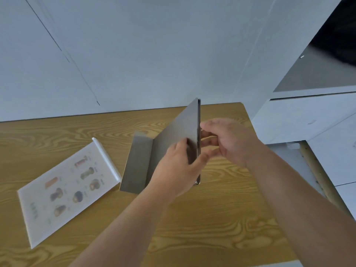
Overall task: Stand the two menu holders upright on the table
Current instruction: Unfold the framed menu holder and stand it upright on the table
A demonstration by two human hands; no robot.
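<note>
A grey menu holder (179, 130) with a folded base flap stands nearly upright in the middle of the wooden table (212, 218), seen almost edge-on. My left hand (177, 166) grips its near face and edge. From the right, my right hand (229, 139) pinches the same edge, thumb and fingers around the panel. A second, clear menu holder (65, 187) with a white sheet of food pictures lies flat on the table at the left, its white foot pointing to the back.
A pale wall (154, 54) runs along the table's far edge. White cabinets (308, 116) with an open dark niche stand at the right, close to the table's right edge.
</note>
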